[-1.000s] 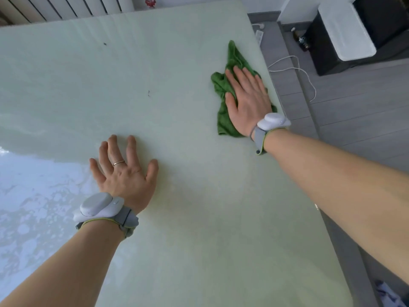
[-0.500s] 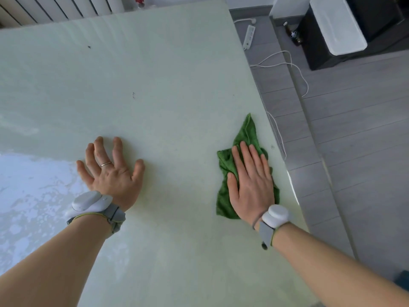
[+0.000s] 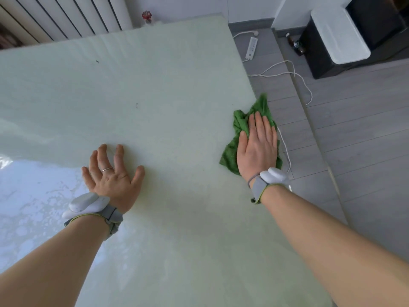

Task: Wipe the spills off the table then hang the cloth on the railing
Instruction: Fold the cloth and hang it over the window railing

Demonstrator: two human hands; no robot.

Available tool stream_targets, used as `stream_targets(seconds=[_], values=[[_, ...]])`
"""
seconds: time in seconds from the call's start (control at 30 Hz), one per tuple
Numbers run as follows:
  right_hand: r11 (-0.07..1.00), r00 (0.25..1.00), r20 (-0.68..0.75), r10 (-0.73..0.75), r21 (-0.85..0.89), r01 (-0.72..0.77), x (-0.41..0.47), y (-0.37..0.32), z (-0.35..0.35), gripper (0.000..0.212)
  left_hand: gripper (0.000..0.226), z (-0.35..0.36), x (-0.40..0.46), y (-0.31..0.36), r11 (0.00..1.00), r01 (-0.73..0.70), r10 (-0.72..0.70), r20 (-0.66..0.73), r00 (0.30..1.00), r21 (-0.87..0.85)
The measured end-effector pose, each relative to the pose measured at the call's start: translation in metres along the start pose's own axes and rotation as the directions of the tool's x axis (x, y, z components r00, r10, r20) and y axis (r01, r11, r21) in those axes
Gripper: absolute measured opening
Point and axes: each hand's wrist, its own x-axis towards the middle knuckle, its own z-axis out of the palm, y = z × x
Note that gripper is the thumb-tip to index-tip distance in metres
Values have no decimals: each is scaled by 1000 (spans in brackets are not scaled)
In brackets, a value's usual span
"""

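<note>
Green cloth (image 3: 240, 127) under our right hand (image 3: 257, 147) at the table's (image 3: 172, 80) right edge.
Both our hands lie flat, fingers straight; the left hand (image 3: 112, 173) presses bare tabletop, perhaps wet nearby.

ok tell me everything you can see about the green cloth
The green cloth looks like soft terry fabric, crumpled into an uneven, roughly triangular heap rather than folded. It lies flat on the pale green table at its right edge, with one pointed corner reaching just over that edge. The right hand presses on it with straight fingers, covering its middle. The left hand does not touch it.
</note>
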Motion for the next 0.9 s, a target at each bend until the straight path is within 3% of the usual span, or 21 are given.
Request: stream_targets(seconds=[0.07, 0.17, 0.27, 0.33, 0.4, 0.5, 0.63, 0.77, 0.9], values=[[999, 999, 6, 37, 17, -37, -28, -3, -7, 55, 77, -15, -3, 5, 1000, -4, 4, 5, 1000, -7], [1000, 1000, -18, -21, 21, 21, -66, -3, -23, 46, 76, -43, -13, 13, 999, -35, 35, -9, 999, -11], [997, 995, 65, -71, -27, 72, -92, -6, -39, 43, 72, -68, -29, 23, 992, -126, 127, 75, 989, -17], [990, 981, 142, -135, -16, 138, -98, -19, -60, 30, 74, -94, -49, 27, 976, -210, 214, 93, 972, -57], [992, 965, 228, -125, 44, 118, -86, -44, -79, 18, 75, -120, -54, 35, 948, -310, 315, 76, 946, -74], [969, 957, 280, -79, 246, 8, -61, -105, -122, 21, 73, -168, -63, 46, 912, -400, 406, 72, 911, -89], [868, 919, 370, -135, 491, -70, -31, -179, -177, 29, 69, -211, -74, 54, 892, -429, 447, 127, 886, -144], [791, 912, 374, -166, 603, -104, -28, -228, -234, 29, 39, -249, -96, 46, 883, -386, 417, 70, 906, -267], [778, 887, 421, -189, 615, -127, -32, -245, -260, 23, 9, -274, -110, 45, 914, -370, 382, 46, 923, -166]])
